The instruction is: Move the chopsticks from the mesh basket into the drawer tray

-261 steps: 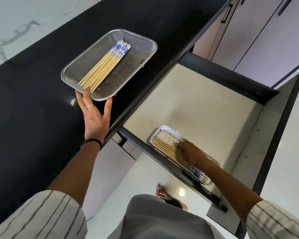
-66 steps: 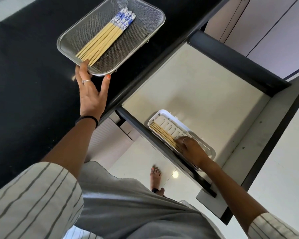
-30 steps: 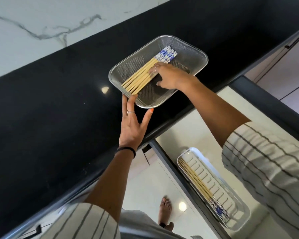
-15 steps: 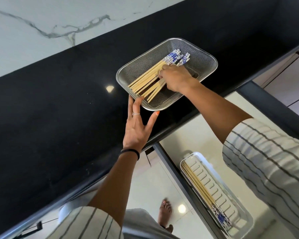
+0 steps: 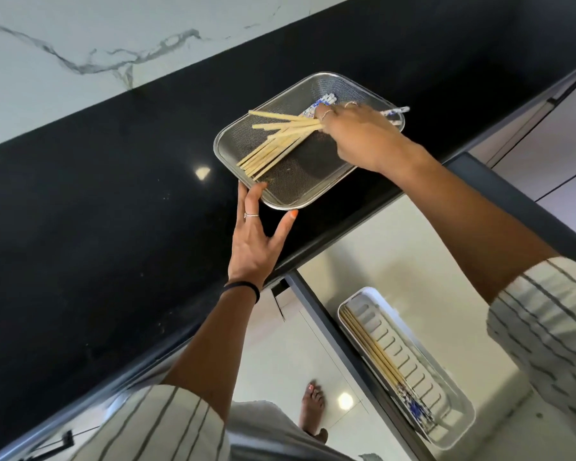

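The steel mesh basket (image 5: 290, 197) sits on the black counter near its front edge. Bamboo chopsticks (image 5: 273, 151) with blue-patterned tops lie in it, fanned out. My right hand (image 5: 356, 134) is over the basket, closed on a few of the chopsticks and lifting them, their patterned ends sticking out past the basket's right rim. My left hand (image 5: 253, 241) rests flat on the counter, its fingers spread against the basket's near corner. Below, the white drawer tray (image 5: 446, 380) in the open drawer holds several chopsticks (image 5: 376, 354) along its left side.
The black counter (image 5: 113, 211) runs diagonally with a white marble wall (image 5: 80, 38) behind. The open drawer's dark front rail (image 5: 330, 327) lies under the counter edge. Cabinet doors stand at right. A bare foot (image 5: 313, 410) is on the glossy floor.
My right hand left the drawer tray, reached into the basket and closed on a few chopsticks. In the last half second it lifted them rightward, fanning the bundle out. My left hand stayed at the basket.
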The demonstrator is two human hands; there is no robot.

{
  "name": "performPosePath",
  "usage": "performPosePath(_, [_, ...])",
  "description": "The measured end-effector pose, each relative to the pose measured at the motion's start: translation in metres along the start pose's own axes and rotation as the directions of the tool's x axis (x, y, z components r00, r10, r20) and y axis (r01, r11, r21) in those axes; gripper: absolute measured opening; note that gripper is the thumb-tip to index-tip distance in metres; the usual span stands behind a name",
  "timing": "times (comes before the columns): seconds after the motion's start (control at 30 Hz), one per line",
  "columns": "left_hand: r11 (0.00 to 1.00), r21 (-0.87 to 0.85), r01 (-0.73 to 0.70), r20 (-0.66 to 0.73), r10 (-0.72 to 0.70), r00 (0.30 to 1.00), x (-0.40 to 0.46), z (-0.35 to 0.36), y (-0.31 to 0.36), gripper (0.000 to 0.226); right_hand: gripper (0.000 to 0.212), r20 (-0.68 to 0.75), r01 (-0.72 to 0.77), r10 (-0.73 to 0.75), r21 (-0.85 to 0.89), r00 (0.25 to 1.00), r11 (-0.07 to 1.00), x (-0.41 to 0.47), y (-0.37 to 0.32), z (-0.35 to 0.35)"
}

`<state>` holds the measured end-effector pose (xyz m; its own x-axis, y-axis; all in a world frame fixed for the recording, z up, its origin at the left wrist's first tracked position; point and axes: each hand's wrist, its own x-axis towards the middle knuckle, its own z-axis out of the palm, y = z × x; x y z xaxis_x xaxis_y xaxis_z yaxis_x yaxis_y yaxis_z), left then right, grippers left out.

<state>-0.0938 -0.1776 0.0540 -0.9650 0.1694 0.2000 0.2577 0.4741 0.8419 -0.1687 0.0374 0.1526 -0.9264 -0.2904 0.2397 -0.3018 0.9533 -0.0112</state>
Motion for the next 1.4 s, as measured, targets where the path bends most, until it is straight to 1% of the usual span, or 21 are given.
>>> performPosePath(0.07, [1.0,-0.014,-0.002,0.0,0.002,1.0,0.001,0.0,0.0,0.065,0.029,-0.052,-0.011,0.012,0.033,0.999,0.999,-0.017,-0.001,-0.009])
performPosePath(0.17, [1.0,-0.008,0.005,0.011,-0.005,1.0,0.001,0.0,0.0,0.068,0.034,-0.084,-0.086,0.092,0.074,0.992,0.993,-0.049,-0.005,-0.016])
performPosePath(0.2, [1.0,0.002,0.009,0.016,-0.009,1.0,0.001,0.0,-0.001,0.068,0.037,-0.105,-0.091,0.101,0.094,0.989,0.991,-0.06,-0.007,-0.018])
performPosePath(0.27, [1.0,0.015,0.007,0.019,-0.007,1.0,0.001,-0.001,-0.001,0.068,0.041,-0.205,-0.034,0.06,0.129,0.977,0.991,-0.08,-0.013,-0.023])
performPosePath(0.33, [1.0,0.026,-0.006,0.015,0.005,1.0,0.001,0.0,0.0,0.067,0.037,-0.282,0.047,-0.005,0.142,0.959,0.989,-0.097,-0.019,-0.025])
performPosePath(0.43, [0.998,0.064,-0.021,0.012,0.021,1.0,0.0,-0.001,0.002,0.069,0.032,-0.257,0.136,-0.108,0.094,0.96,0.986,-0.116,-0.029,-0.022])
performPosePath(0.5, [0.997,0.066,-0.027,0.022,0.026,0.999,-0.001,-0.001,0.003,0.067,0.033,-0.233,0.153,-0.14,0.041,0.962,0.987,-0.131,-0.035,-0.016])
performPosePath(0.57, [0.996,0.076,-0.045,0.024,0.043,0.999,-0.003,0.0,0.002,0.064,0.049,-0.19,0.125,-0.115,0.043,0.975,0.991,-0.152,-0.044,-0.009])
performPosePath(0.6, [0.995,0.087,-0.051,0.02,0.049,0.999,-0.003,0.0,0.002,0.064,0.052,-0.158,0.094,-0.08,0.077,0.984,0.993,-0.165,-0.048,-0.005])
performPosePath(0.67, [0.994,0.094,-0.055,0.006,0.054,0.999,-0.004,0.001,0.001,0.062,0.045,-0.072,-0.012,0.027,0.191,0.997,0.982,-0.192,-0.054,0.002])
performPosePath(0.7, [0.994,0.091,-0.058,0.001,0.059,0.998,-0.004,0.001,0.0,0.061,0.042,-0.011,-0.093,0.1,0.271,0.995,0.958,-0.206,-0.057,0.006])
performPosePath(0.73, [0.994,0.089,-0.063,-0.003,0.063,0.998,-0.004,0.001,-0.001,0.06,0.038,0.074,-0.185,0.17,0.371,0.983,0.91,-0.218,-0.059,0.01])
performPosePath(0.8, [0.994,0.088,-0.066,-0.003,0.066,0.998,-0.004,0.002,-0.002,0.058,0.023,0.273,-0.38,0.27,0.555,0.923,0.74,-0.239,-0.062,0.022])
performPosePath(0.83, [0.994,0.083,-0.071,-0.007,0.071,0.997,-0.005,0.002,-0.003,0.058,0.019,0.343,-0.452,0.298,0.601,0.891,0.659,-0.248,-0.062,0.029])
performPosePath(0.87, [0.994,0.079,-0.077,-0.014,0.078,0.997,-0.005,0.003,-0.004,0.057,0.017,0.386,-0.504,0.325,0.62,0.863,0.601,-0.256,-0.062,0.037])
performPosePath(0.97, [0.992,0.105,-0.072,-0.035,0.076,0.996,-0.004,0.003,-0.004,0.057,0.013,0.475,-0.6,0.368,0.646,0.8,0.472,-0.277,-0.063,0.062])
performPosePath(1.1, [0.992,0.108,-0.072,-0.048,0.078,0.996,-0.005,0.004,-0.005,0.057,0.02,0.541,-0.665,0.393,0.657,0.744,0.354,-0.294,-0.064,0.085])
performPosePath(1.2, [0.992,0.095,-0.081,-0.05,0.086,0.995,-0.004,0.005,-0.007,0.056,0.014,0.539,-0.672,0.425,0.685,0.727,0.281,-0.298,-0.064,0.09])
performPosePath(1.33, [0.991,0.087,-0.098,-0.049,0.103,0.994,-0.004,0.004,-0.009,0.058,0.012,0.475,-0.667,0.52,0.69,0.71,0.281,-0.302,-0.066,0.094])
performPosePath(1.4, [0.99,0.099,-0.097,-0.055,0.103,0.993,-0.005,0.004,-0.008,0.059,0.013,0.472,-0.67,0.55,0.704,0.689,0.235,-0.306,-0.069,0.096])
